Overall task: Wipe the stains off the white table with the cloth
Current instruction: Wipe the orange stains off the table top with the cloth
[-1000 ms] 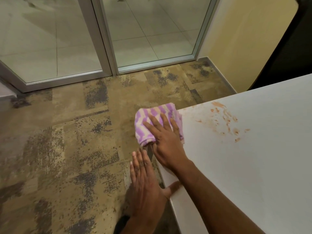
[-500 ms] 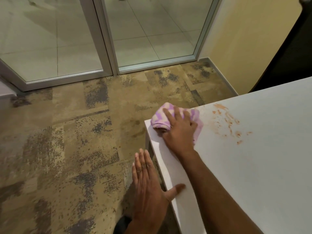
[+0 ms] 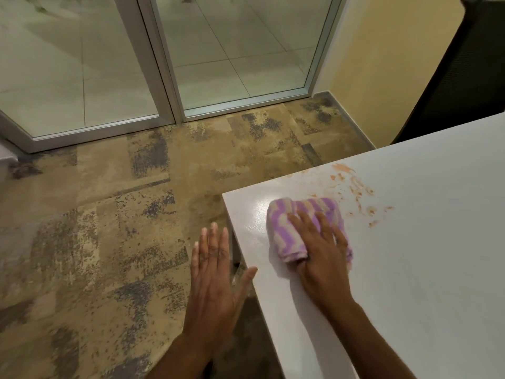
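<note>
A folded purple-and-cream striped cloth (image 3: 296,222) lies on the white table (image 3: 426,263) near its far left corner. My right hand (image 3: 323,253) presses flat on the cloth with fingers spread, the thumb tucked against its near edge. Orange-brown stains (image 3: 358,190) are smeared and spotted on the tabletop just right of and beyond the cloth. A wet sheen shows on the table left of the cloth. My left hand (image 3: 216,274) hovers flat with straight fingers beside the table's left edge, its thumb reaching that edge.
Mottled brown-grey carpet (image 3: 109,228) covers the floor to the left. Glass doors in metal frames (image 3: 164,67) stand at the back. A yellow wall (image 3: 382,64) and a dark chair back (image 3: 459,72) are beyond the table's far edge.
My right hand has slid the cloth from the table's corner edge onto the tabletop, to the right and nearer me. My left hand has stayed by the table's left edge.
</note>
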The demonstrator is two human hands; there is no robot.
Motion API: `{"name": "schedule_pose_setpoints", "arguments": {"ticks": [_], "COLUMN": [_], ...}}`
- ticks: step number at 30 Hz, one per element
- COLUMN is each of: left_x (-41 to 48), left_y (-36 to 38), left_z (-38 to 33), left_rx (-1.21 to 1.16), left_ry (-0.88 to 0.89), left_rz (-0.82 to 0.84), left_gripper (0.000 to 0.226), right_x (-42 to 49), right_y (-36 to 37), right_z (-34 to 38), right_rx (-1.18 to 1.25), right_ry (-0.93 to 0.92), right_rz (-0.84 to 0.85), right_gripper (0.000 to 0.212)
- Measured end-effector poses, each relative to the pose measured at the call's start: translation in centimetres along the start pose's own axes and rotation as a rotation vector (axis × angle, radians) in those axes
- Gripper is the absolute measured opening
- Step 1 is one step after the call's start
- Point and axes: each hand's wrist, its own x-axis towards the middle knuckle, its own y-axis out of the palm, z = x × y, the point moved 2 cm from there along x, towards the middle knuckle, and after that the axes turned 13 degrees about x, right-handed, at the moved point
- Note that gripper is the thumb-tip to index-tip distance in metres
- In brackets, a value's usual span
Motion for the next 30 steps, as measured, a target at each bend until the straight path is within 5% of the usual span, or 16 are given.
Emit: {"name": "schedule_pose_setpoints", "arguments": {"ticks": [6, 13, 17, 23, 30], "left_x": [3.1, 4.0, 3.6, 3.6, 4.6], "left_y": [-0.5, -0.8, -0.7, -0.2, 0.5], "left_z": [-0.5, -2.0, -3.1, -3.1, -3.9], "left_rx": [-0.138, -0.239, -0.27, -0.181, -0.116], "left_ry": [-0.056, -0.139, -0.127, -0.08, -0.049], "left_rz": [-0.01, -0.01, -0.002, 0.016, -0.022], "left_gripper": [0.061, 0.062, 0.06, 0.058, 0.059], "right_x": [5.0, -4.7, -8.9, -2.7, -2.1], "right_y": [3.6, 2.7, -1.4, -2.9, 1.6], "right_z": [3.0, 2.6, -0.4, -2.9, 1.3], "right_rx": [-0.214, -0.06, -0.027, -0.179, -0.176], "right_ry": [0.031, -0.116, -0.093, 0.273, 0.074], "right_rz": [0.087, 0.298, 0.116, -0.028, 0.121], "right_gripper": [0.078, 0.062, 0.065, 0.071, 0.069]}}
